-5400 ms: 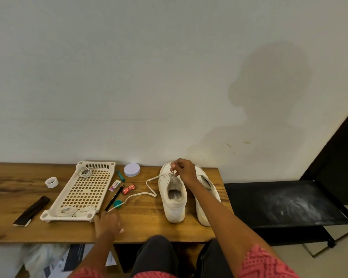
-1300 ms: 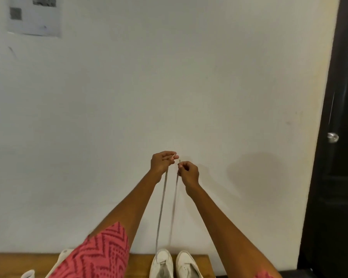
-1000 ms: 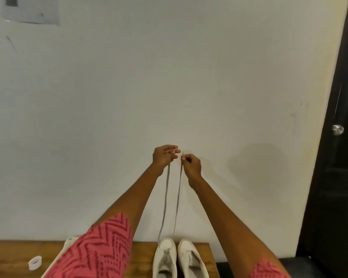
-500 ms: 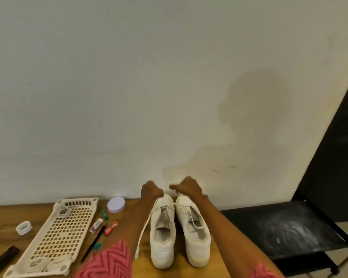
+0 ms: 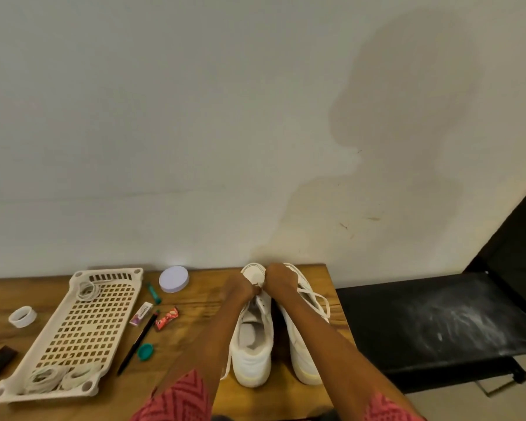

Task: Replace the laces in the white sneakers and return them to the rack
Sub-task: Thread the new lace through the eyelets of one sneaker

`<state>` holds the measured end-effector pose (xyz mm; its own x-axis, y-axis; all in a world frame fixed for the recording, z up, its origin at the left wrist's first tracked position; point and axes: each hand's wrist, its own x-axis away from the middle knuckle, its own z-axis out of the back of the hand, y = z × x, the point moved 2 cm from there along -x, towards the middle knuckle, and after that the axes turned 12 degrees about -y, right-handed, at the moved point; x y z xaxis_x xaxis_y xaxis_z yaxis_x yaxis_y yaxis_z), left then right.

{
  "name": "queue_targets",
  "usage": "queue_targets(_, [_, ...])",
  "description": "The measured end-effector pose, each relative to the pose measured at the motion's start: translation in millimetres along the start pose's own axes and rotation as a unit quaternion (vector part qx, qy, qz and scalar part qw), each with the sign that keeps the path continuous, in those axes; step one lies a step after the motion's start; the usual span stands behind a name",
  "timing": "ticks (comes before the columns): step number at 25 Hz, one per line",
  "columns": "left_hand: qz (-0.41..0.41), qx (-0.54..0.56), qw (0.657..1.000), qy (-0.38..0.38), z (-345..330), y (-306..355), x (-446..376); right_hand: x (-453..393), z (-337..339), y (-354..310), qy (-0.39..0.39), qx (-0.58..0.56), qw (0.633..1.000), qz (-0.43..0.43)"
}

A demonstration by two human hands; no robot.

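Your left hand (image 5: pixel 240 287) and right hand (image 5: pixel 280 279) pinch the white lace at the left white sneaker's (image 5: pixel 253 329) front eyelets. Both sneakers lie lengthwise on the wooden table (image 5: pixel 201 302), toes toward the wall.

Short red sleeves (image 5: pixel 176 399) with darker zigzag pattern.

A single head-worn camera looks forward and down over the person's forearms onto a wooden table (image 5: pixel 73 408) set against a pale wall (image 5: pixel 195 117). The wall fills the upper two thirds of the view; the tabletop lies across the bottom from 9 o'clock to 5 o'clock. Both hands meet near 6 o'clock, close to the lens, over a pair of white sneakers (image 5: pixel 252 354). A black rack (image 5: pixel 438 323) sits at 4 o'clock. No second view exists.
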<state>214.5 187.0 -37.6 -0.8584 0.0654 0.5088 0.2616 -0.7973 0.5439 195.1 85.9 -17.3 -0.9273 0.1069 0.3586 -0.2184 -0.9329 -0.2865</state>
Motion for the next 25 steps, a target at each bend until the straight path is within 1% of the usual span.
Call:
queue_targets(2, [0.009,0.003,1.0,-0.004,-2.1,-3.3,-1.1,1.7,7.1,4.0,0.005,0.014,1.0,-0.007])
queue_targets(3, [0.01,-0.004,1.0,-0.002,-3.0,-4.6,-1.8,0.1,8.3,7.9,0.021,0.024,0.999,-0.01])
queue_targets(6, [-0.001,-0.025,1.0,0.017,-3.2,-4.9,-2.0,2.1,15.0,18.1,0.027,0.042,0.998,-0.032])
queue_targets(8, [0.004,-0.045,0.999,0.029,-1.9,-4.8,-2.7,1.2,20.0,20.5,0.027,0.054,0.998,-0.031])
queue_targets(10, [-0.002,-0.049,0.999,0.021,-0.1,-5.8,-3.8,0.5,22.1,18.6,0.018,0.048,0.999,-0.011])
queue_targets(12, [-0.015,-0.048,0.999,-0.013,7.2,-5.0,-2.6,2.3,24.2,15.3,0.0,-0.004,1.0,0.001])
queue_targets(15, [-0.049,0.01,0.997,-0.063,30.8,0.9,7.0,7.9,37.7,8.8,-0.015,-0.141,0.99,0.021])
queue_targets(17, [-0.06,0.075,0.993,-0.07,55.9,13.5,27.2,17.8,60.7,-1.5,-0.007,-0.259,0.965,0.045])
queue_targets(18, [-0.074,0.106,0.99,-0.057,68.6,20.2,33.8,25.2,74.6,-7.8,0.001,-0.301,0.952,0.061])
queue_targets(20, [-0.137,0.165,0.977,0.003,100.0,40.1,62.4,53.1,110.6,-23.9,0.039,-0.347,0.929,0.121])
queue_targets(22, [-0.22,0.237,0.945,0.053,133.6,67.7,106.3,89.7,149.4,-41.8,0.097,-0.391,0.893,0.201])
queue_targets(23, [-0.258,0.265,0.927,0.063,146.5,81.8,124.3,102.8,164.4,-48.8,0.122,-0.426,0.866,0.233])
queue_targets(25, [-0.333,0.288,0.894,0.081,175.7,111.8,163.3,129.2,197.8,-61.5,0.184,-0.47,0.821,0.266])
